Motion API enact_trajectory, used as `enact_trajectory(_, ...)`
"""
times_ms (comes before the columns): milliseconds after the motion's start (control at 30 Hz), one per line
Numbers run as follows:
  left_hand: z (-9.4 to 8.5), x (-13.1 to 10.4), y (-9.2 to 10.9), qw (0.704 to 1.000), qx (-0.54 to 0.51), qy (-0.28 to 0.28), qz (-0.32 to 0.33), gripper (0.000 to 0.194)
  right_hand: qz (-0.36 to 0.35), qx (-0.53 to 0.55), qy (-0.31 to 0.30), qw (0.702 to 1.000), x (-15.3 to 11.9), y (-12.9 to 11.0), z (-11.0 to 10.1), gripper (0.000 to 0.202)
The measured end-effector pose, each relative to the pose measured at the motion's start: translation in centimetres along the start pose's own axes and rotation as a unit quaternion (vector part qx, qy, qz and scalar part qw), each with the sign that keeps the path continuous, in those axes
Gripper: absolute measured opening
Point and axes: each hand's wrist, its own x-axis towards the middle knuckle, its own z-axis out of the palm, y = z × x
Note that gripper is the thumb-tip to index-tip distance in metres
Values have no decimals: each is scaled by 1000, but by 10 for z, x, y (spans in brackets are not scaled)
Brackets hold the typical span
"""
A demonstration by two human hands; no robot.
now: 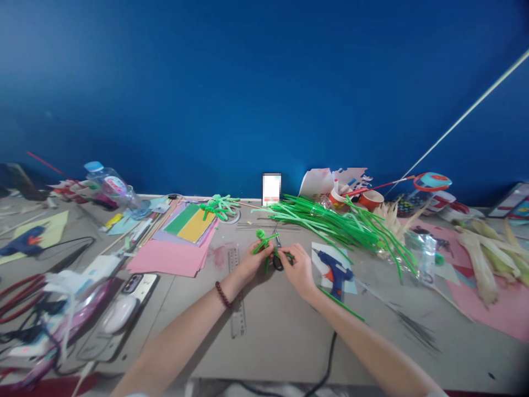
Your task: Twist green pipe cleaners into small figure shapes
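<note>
Near the table's middle, my left hand is closed on a small twisted figure of green pipe cleaner, which has a coiled round top and thin strands sticking out. My right hand sits just beside it, thumb and fingers pinched on a green strand of the same pipe cleaner. Between the hands lies a pair of scissors with dark handles, its blades pointing away from me; the fingers partly cover it. A clear ruler rests under my left forearm. Right of my right hand is a blue glue gun on white paper.
A big bundle of green pipe cleaners spreads behind my right hand. Coloured paper sheets and a finished-looking green pipe-cleaner shape lie back left. A phone, a water bottle, cables and paper cups stand around.
</note>
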Motion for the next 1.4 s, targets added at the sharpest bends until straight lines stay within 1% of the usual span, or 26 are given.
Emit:
enact_trajectory(33, 1, 0, -1, 1000, -14, 7, -1, 26, 7, 7, -4, 1000, 0, -1, 1, 15)
enact_trajectory(167, 4, -1, -4, 996, -51, 68, -3, 26, 48, 41, -6, 998, 1, 1, 6, 15)
enact_trajectory(233, 4, -1, -4, 996, -48, 72, -6, 26, 54, 45, 0, 998, 0, 3, 6, 15)
enact_trajectory(333, 2, 1, -5, 998, -24, 56, -2, 24, 15, 23, 6, 1000, -1, 5, 2, 16)
enact_trajectory(400, -1, 2, -6, 998, 5, 66, 14, 25, -22, -7, 11, 1000, -2, 5, -3, 18)
enact_trajectory(433, -3, 3, -7, 997, 22, 76, 25, 26, -41, -29, 15, 999, -2, 5, -5, 20)
enact_trajectory(500, -5, 4, -10, 994, 58, 80, 42, 29, -82, -85, 22, 993, -2, 5, -9, 23)
enact_trajectory(633, -7, 3, -12, 995, 91, 42, 24, 24, -154, -180, 9, 971, -2, 6, -12, 26)
enact_trajectory(700, -6, 1, -12, 996, 79, 36, 17, 23, -164, -206, -3, 965, -3, 7, -12, 27)
enact_trajectory(833, -2, -1, -10, 997, 56, 52, 23, 26, -155, -229, -10, 961, -4, 7, -11, 27)
enact_trajectory(933, 0, -1, -9, 995, 72, 66, 29, 26, -156, -242, -12, 958, -4, 6, -10, 26)
enact_trajectory(1033, 0, -1, -11, 990, 95, 94, 41, 28, -156, -235, -12, 960, -4, 5, -10, 24)
enact_trajectory(1133, -1, -2, -12, 985, 114, 120, 52, 28, -128, -194, -18, 972, -4, 1, -9, 23)
enact_trajectory(1233, -1, -4, -11, 978, 144, 133, 66, 28, -60, -109, -32, 992, -2, -1, -7, 22)
enact_trajectory(1300, 0, -5, -10, 974, 162, 139, 73, 28, 4, -30, -41, 999, -1, -1, -4, 21)
enact_trajectory(1333, 1, -5, -10, 973, 167, 142, 76, 27, 47, 15, -49, 998, 0, 0, -3, 21)
enact_trajectory(1400, 2, -5, -11, 970, 176, 147, 86, 24, 149, 109, -78, 980, 1, 1, 0, 26)
